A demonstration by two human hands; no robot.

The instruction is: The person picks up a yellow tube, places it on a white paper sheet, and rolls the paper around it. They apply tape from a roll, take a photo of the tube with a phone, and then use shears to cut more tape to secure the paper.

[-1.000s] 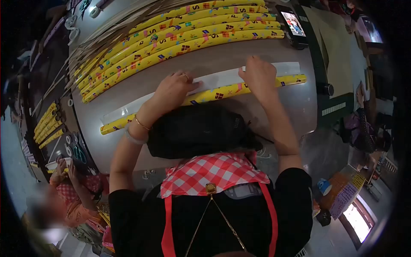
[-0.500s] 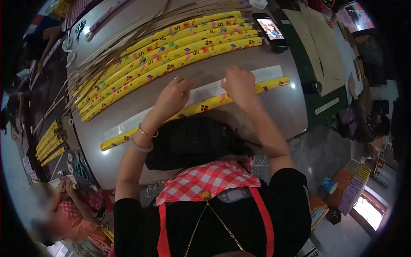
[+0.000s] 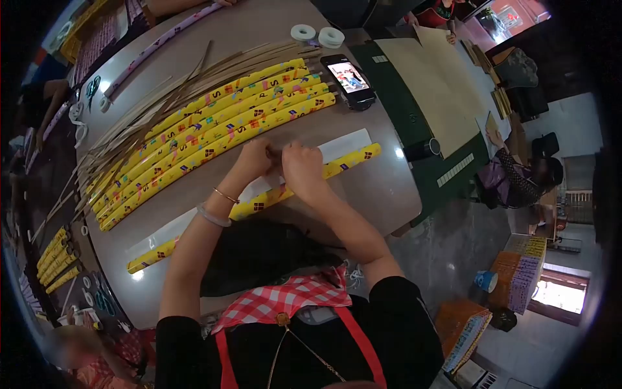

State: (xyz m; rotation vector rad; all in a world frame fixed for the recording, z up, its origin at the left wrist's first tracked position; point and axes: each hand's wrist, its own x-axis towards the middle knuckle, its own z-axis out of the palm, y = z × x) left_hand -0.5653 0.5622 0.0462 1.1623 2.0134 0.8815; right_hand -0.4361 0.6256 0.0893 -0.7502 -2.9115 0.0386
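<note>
A long yellow printed roll of wrapping paper (image 3: 353, 160) lies across the near side of the table, with a strip of its white underside showing along the far edge. Over its middle, my left hand (image 3: 254, 159) and my right hand (image 3: 303, 170) come together, fingers curled in. Whatever is between the fingertips is hidden. My right forearm crosses above the roll; my left wrist wears a bracelet and a pale band. Beyond my hands, several finished yellow rolls (image 3: 214, 133) lie side by side. A black bag (image 3: 253, 256) rests between me and the roll.
Thin brown strips (image 3: 139, 120) lie behind the yellow rolls. A phone (image 3: 348, 81) with a lit screen stands at the far right, near two white tape rolls (image 3: 331, 37). A dark cup (image 3: 422, 150) is on the green mat (image 3: 405, 110). Other people sit around the tables.
My hands have moved closer together and now meet above the middle of the roll. The view has shifted, so the table sits further left and lower in it.
</note>
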